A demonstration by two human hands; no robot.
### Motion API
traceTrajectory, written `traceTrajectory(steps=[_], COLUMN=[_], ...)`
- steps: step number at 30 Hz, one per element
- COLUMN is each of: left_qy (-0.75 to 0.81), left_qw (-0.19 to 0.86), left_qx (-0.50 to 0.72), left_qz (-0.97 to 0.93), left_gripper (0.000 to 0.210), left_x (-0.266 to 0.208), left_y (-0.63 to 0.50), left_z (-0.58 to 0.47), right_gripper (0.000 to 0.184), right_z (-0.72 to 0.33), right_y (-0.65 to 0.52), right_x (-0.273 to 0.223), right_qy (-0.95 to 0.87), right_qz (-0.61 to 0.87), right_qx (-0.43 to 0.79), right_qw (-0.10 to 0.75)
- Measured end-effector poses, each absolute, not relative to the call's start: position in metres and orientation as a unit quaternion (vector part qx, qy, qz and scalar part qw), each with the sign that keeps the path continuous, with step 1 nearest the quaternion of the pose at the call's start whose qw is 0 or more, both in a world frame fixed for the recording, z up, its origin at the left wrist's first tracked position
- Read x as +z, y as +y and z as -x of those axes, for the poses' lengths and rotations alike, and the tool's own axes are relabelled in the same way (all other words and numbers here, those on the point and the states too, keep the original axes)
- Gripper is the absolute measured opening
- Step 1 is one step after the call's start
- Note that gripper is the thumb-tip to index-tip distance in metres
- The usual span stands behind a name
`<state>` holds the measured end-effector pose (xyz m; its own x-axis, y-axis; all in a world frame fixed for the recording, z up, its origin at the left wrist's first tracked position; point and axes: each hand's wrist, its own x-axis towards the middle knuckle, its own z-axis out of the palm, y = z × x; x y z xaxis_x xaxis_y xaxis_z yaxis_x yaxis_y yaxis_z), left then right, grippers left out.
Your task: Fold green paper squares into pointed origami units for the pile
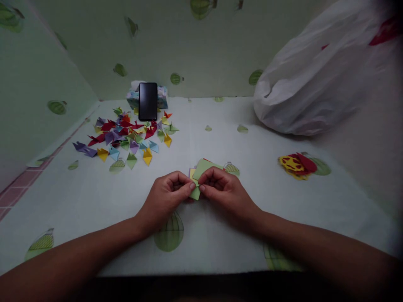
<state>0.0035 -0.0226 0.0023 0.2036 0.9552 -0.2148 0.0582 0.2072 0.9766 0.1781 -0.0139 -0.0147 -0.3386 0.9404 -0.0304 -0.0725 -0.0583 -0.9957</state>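
A small piece of green folded paper (195,194) is pinched between both hands near the middle of the table. My left hand (170,191) grips its left side between thumb and fingers. On its right side, the thumb and fingers of my right hand (225,191) are closed in a pinch. Just behind the hands lie flat sheets of coloured paper (206,167), a green one on top with yellow, purple and red edges showing. My fingers hide part of the folded piece and of the sheets.
Many small folded paper pieces (131,160) in several colours lie at the back left. A black phone (147,102) leans on a tissue box (163,96). A white plastic bag (299,92) stands at the back right, with red and yellow cutouts (296,164) in front of it.
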Motion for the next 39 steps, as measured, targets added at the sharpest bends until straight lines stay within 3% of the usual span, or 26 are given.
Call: traceTrajectory(steps=[20,39], left_qy=[0.517,0.484], left_qw=[0.557,0.634], left_qx=[0.385,0.383], left_qz=[-0.524,-0.466], left_gripper=[0.017,0.019], left_x=[0.0017,0.0016], left_y=[-0.0217,-0.0171], left_z=[-0.0037,-0.0003], right_gripper=[0.016,0.014], right_z=[-0.1793,-0.1842], right_y=[-0.0115,-0.0081], right_x=[-0.0105,-0.0133], right_qy=[-0.545,-0.528], right_qz=[0.375,0.395], right_qx=[0.637,0.648], right_qw=[0.396,0.38])
